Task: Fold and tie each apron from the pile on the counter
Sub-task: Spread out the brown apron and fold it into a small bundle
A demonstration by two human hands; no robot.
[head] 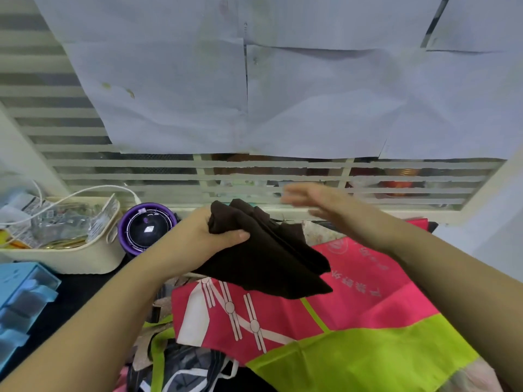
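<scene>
One hand, the left hand [198, 239], grips the apron [271, 258], bunched, above the pile [353, 343]. The right hand [325, 207], at 1 o'clock from it, is flat and holds nothing. With only one grip, the loose end at 5 o'clock may fall open.
</scene>
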